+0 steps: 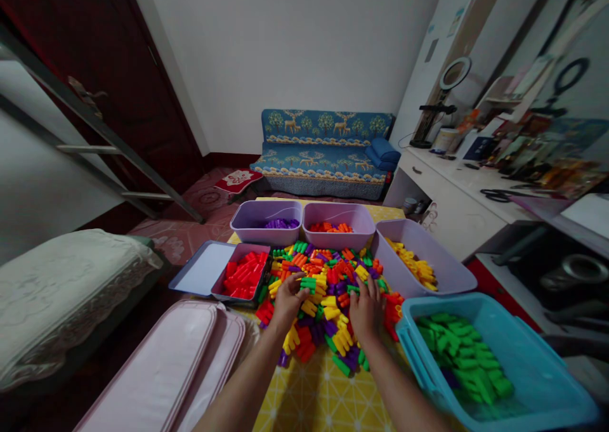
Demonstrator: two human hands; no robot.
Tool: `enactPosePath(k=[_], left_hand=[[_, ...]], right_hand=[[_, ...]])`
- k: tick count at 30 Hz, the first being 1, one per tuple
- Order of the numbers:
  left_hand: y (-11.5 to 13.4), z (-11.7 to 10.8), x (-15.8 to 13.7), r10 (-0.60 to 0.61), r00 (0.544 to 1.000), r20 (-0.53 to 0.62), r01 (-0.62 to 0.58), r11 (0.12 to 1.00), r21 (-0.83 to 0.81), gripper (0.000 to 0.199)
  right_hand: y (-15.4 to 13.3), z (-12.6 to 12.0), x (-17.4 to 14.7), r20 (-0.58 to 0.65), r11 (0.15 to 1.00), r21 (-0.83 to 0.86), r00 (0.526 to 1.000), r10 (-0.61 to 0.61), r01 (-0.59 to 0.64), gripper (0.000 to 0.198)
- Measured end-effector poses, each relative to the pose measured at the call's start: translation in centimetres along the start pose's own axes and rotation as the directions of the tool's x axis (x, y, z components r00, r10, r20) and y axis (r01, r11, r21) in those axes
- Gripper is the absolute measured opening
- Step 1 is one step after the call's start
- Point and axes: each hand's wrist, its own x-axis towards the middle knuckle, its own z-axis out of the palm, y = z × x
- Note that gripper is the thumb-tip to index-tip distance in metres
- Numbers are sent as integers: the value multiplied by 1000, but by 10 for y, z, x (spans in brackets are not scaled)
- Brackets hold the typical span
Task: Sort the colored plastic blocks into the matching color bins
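Head camera looks down on a heap of small plastic pegs in mixed colours (328,299), spread over a yellow patterned tabletop (314,397). Left hand (287,302) sits on the left edge of the heap, fingers curled, thumb and fingertips pinching a green peg (308,284). Right hand (365,308) lies palm-down on the heap's middle, fingers spread and pressing into the pegs; whether it has hold of one, I cannot tell. Round the heap stand sorting bins: a lilac tray of red pegs (243,273) at the left, a lilac tub with purple pegs (266,221) and a lilac tub with orange pegs (339,224) side by side at the far edge, a lilac tub of yellow pegs (423,257) at the right, and a big blue plastic basket of green pegs (504,362) nearest on the right
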Motion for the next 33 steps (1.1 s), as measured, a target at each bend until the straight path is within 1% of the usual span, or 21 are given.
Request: enactPosePath(k=[2,3,5,7,9,12,14,15,17,18,19,20,21,23,24,25,27,29,30,31,33], left_hand=[[-1,2,0,33,999,15,-34,999,25,50],[-2,2,0,49,998,27,-50,998,32,50],[-2,4,1,78,995,57,-81,996,36,49],[-2,3,0,103,991,83,-106,993,42,50],[-1,1,0,112,988,110,-120,991,65,51],[3,-1,-2,98,975,201,-126,983,136,51],[5,-2,-3,132,963,237,-188,954,234,48],[7,-2,-4,183,955,233,-249,921,298,46],[8,-4,-4,324,919,224,-393,801,452,43],[9,-5,-4,387,892,234,-451,716,532,43],[8,-8,-4,428,867,253,-487,625,610,43],[7,-11,-4,442,855,272,-495,535,685,45],[4,-14,-5,430,857,285,-478,454,752,49],[-2,-21,-6,382,878,289,-420,323,848,57],[-6,-23,-8,363,885,291,-399,272,876,60],[-9,-24,-9,352,887,299,-392,229,891,59],[-15,-25,-12,349,880,323,-397,167,902,54],[-17,-24,-15,351,876,331,-397,135,908,50],[-17,-24,-16,348,877,331,-394,127,910,50],[-17,-23,-17,345,878,331,-391,121,912,50],[-17,-23,-18,343,879,330,-388,114,915,51]], right_hand=[[-16,-4,1,-65,980,178,995,-75,85,41],[-25,-5,0,-68,953,277,992,-110,124,40],[-44,-5,-2,19,879,458,987,-161,135,38],[-59,-3,-3,156,822,568,974,-164,47,37],[-67,-1,-4,275,773,630,952,-136,-72,37],[-69,-3,-4,387,651,730,911,-142,-209,40],[-69,-11,-4,442,558,773,887,-132,-303,43],[-68,-17,-3,455,512,786,885,-98,-347,44],[-67,-34,0,407,399,829,912,52,-392,45],[-65,-44,3,333,330,869,929,161,-369,46],[-62,-55,6,237,262,913,930,280,-312,45],[-58,-66,10,134,204,951,907,399,-231,43],[-52,-76,14,43,156,978,866,499,-138,39],[-34,-92,22,-35,91,996,799,600,-25,33],[-24,-97,24,-38,72,997,776,630,-10,32],[-12,-100,27,-35,69,998,766,642,-12,32],[9,-100,28,-43,116,993,782,622,-37,41],[23,-96,27,-60,178,983,814,577,-54,54],[26,-93,25,-57,186,981,821,568,-61,58],[25,-91,23,-41,170,983,816,576,-70,61],[15,-88,18,25,87,991,782,623,-101,62]])
